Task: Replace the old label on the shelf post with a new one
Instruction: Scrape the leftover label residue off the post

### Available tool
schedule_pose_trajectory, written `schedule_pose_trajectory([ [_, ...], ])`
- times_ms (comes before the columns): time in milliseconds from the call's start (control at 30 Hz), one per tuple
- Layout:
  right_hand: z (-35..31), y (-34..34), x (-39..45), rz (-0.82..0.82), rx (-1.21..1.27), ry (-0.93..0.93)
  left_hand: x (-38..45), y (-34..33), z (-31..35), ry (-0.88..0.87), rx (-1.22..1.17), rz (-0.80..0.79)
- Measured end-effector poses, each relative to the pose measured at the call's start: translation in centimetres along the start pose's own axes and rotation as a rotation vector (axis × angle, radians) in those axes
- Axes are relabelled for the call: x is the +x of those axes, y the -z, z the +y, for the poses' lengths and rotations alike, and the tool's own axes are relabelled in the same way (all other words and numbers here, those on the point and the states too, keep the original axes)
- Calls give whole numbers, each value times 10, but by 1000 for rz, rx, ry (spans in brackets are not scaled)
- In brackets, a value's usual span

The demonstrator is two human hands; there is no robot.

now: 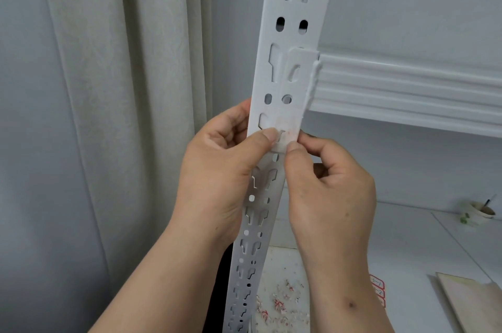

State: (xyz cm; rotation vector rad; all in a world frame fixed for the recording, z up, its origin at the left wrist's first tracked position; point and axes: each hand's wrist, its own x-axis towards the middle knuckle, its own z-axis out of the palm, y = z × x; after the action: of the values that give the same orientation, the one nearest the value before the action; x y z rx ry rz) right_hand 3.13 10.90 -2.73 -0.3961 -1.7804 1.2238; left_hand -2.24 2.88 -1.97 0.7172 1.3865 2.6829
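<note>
The white perforated shelf post (294,33) runs from the top centre down to the bottom. A worn, pinkish patch of old label (285,126) clings to its front at mid height. My left hand (222,169) grips the post's left edge, with its thumb pressed on the front beside the patch. From the right, my right hand (328,186) has its fingers curled and its thumb tip at the patch's lower edge, pinching the old label there. Red-bordered new labels (378,289) lie on the lower shelf, partly hidden by my right wrist.
Red and white label scraps (282,302) litter the lower shelf (407,237). A white shelf beam (407,88) joins the post on the right. A paper cup with a brush (480,213) stands at far right, a pale board (470,302) lies at bottom right, and a curtain (122,88) hangs at left.
</note>
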Motion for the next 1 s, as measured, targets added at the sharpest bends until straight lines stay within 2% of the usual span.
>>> schedule_pose_trajectory([
  [233,-3,-3,4,23,18,17,0,-1,0,-9,-11,-7],
  [567,4,6,-6,-65,113,33,-8,11,-9,-49,-35,-57],
  [633,8,8,-11,-13,143,48,-17,9,-12,-102,7,11],
  [767,18,16,-17,41,130,79,-32,12,-18,-234,175,249],
  [867,24,21,-19,-54,147,29,-47,9,-22,-225,289,239],
  [1000,33,29,-24,-209,189,-62,-69,-6,-33,-110,372,88],
])
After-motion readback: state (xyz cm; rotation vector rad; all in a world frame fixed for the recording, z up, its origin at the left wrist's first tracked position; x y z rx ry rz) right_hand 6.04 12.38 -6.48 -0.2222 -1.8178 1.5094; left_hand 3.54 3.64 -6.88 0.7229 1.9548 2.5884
